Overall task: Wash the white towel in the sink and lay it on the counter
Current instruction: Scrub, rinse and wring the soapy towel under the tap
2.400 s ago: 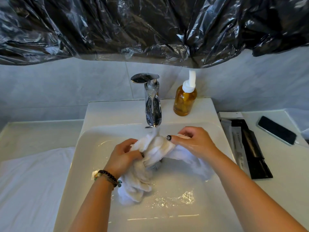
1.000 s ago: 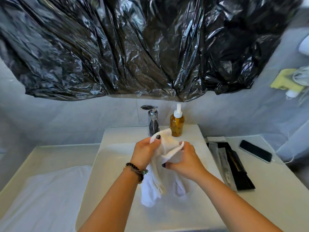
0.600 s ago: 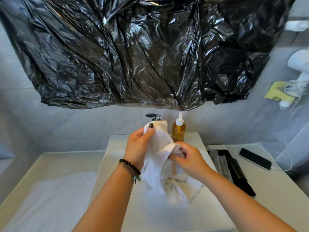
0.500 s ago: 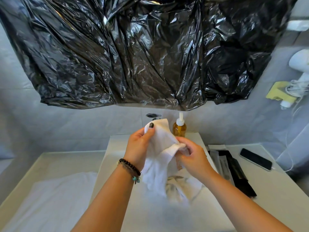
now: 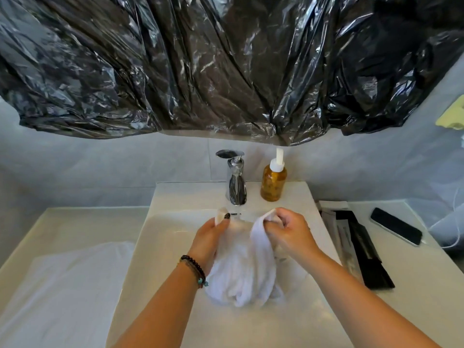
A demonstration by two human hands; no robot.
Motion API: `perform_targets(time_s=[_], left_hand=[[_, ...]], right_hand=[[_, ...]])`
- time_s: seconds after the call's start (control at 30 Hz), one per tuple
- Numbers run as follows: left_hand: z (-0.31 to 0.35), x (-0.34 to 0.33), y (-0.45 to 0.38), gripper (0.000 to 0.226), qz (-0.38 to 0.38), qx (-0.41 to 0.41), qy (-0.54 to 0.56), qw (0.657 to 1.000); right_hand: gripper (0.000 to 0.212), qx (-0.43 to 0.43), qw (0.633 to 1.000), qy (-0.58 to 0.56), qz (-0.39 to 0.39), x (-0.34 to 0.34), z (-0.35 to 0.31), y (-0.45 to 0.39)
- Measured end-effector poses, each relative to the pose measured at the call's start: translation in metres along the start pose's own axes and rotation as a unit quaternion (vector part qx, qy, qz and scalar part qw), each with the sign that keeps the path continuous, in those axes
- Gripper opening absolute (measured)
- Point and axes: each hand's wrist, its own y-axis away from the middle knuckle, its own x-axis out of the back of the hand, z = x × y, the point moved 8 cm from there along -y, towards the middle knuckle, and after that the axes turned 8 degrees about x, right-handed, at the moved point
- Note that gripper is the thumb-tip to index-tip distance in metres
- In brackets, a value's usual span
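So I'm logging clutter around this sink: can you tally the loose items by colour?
White: 2, the towel in both hands and the cloth on the counter.
Black: 2, the phone and the flat packet.
Amber: 1, the soap bottle.
Total: 5

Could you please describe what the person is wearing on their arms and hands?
Both forearms are bare, with no sleeves in view. The left hand has dark nail polish, and its wrist carries a dark beaded bracelet with a turquoise bead. The right hand shows no jewellery.

towel (image 5: pixel 242 275): soft white cloth | sink (image 5: pixel 160 237): glossy white | faucet (image 5: pixel 235 182): polished metal | sheet (image 5: pixel 200 61): crinkled shiny black plastic
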Motion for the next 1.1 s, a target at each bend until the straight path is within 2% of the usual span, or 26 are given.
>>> perform_targets(time_s=[0.07,0.1,0.17,0.27,0.33,0.4,0.47,0.6,0.63,0.7,0.77,0.83,0.87,0.93,1.03,1.1], left_hand=[[-0.006,-0.029,-0.005,0.046,-0.106,-0.001,0.001,0.994],[-0.008,-0.035,-0.010,0.051,-0.113,0.000,-0.015,0.993],[-0.013,-0.034,-0.025,0.045,-0.068,0.002,-0.064,0.996],[-0.024,-0.018,-0.048,0.030,0.054,0.029,-0.092,0.994],[-0.030,-0.016,-0.056,0.022,0.079,0.057,-0.024,0.995],[-0.039,-0.021,-0.063,0.021,0.064,0.095,0.088,0.990],[-0.050,-0.028,-0.068,0.028,0.032,0.132,0.186,0.973],[-0.049,-0.035,-0.065,0.015,0.011,0.150,0.295,0.943],[-0.043,-0.032,-0.064,0.013,0.024,0.137,0.317,0.938],[-0.033,-0.021,-0.067,0.027,0.053,0.110,0.361,0.925],[-0.021,-0.004,-0.068,0.033,0.066,0.079,0.372,0.923],[-0.007,0.009,-0.059,0.043,0.042,0.055,0.388,0.919],[-0.008,0.022,-0.057,0.045,0.037,0.050,0.386,0.920],[-0.016,0.050,-0.050,0.036,0.062,0.048,0.353,0.932],[-0.025,0.084,-0.032,0.021,0.125,0.043,0.283,0.950],[-0.020,0.079,-0.012,0.014,0.122,0.032,0.164,0.978]], right_hand=[[0.009,-0.014,1.000,-0.025,-0.002,-0.017,0.004,-0.013],[0.013,-0.020,0.999,-0.042,0.008,-0.022,0.006,-0.021],[0.021,-0.042,0.997,-0.058,0.043,-0.026,0.020,-0.037],[0.040,-0.099,0.987,-0.078,0.096,-0.023,0.057,-0.051],[0.044,-0.142,0.977,-0.104,0.119,-0.022,0.083,-0.045],[0.046,-0.157,0.970,-0.133,0.129,-0.024,0.100,-0.032],[0.057,-0.166,0.971,-0.152,0.084,-0.036,0.110,-0.015],[0.067,-0.163,0.951,-0.245,-0.092,-0.077,0.105,0.001],[0.070,-0.139,0.957,-0.215,-0.134,-0.082,0.096,0.001],[0.076,-0.105,0.961,-0.148,-0.207,-0.092,0.086,0.002],[0.069,-0.109,0.954,-0.115,-0.256,-0.101,0.082,0.004],[0.063,-0.086,0.958,-0.051,-0.269,-0.104,0.081,0.000],[0.053,-0.074,0.958,-0.023,-0.276,-0.106,0.076,-0.003],[0.030,-0.068,0.957,0.007,-0.282,-0.110,0.065,-0.009],[0.026,-0.115,0.967,-0.091,-0.210,-0.115,0.050,-0.022],[0.021,-0.168,0.956,-0.191,-0.143,-0.118,0.044,-0.034]])
